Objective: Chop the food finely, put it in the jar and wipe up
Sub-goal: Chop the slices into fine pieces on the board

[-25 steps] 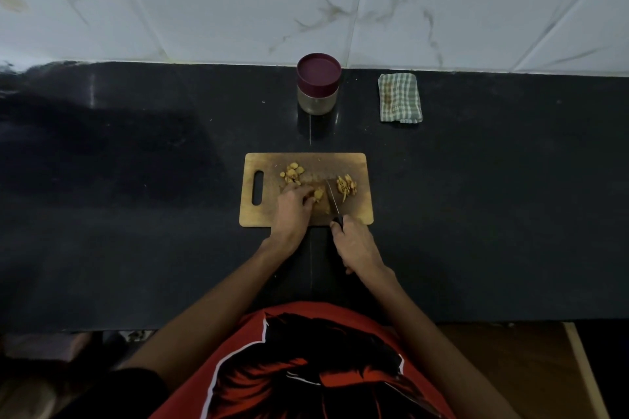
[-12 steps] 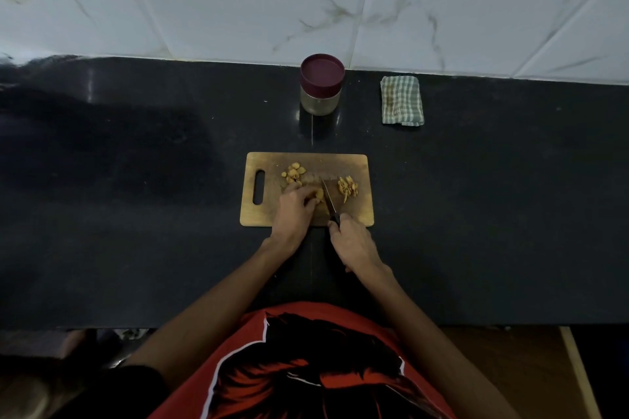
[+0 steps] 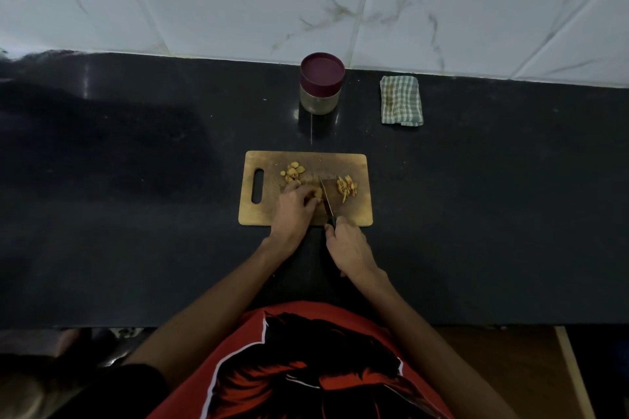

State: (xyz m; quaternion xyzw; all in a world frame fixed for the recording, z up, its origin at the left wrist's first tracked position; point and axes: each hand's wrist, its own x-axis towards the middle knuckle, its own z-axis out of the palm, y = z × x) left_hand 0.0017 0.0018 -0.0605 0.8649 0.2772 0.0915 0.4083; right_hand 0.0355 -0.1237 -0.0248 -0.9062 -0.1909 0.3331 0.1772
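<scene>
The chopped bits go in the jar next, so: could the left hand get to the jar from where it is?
Probably yes. The left hand holds food on the cutting board; the jar stands straight beyond it, with only bare counter between. The lid is on.

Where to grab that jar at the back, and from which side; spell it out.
Grip the jar round its clear lower body, below the maroon lid, coming from the front. It stands upright against the tiled wall, so the back is closed off. The sides look free: the folded cloth lies apart to its right. The lid is still on, so a top grip would probably only suit unscrewing.
</scene>
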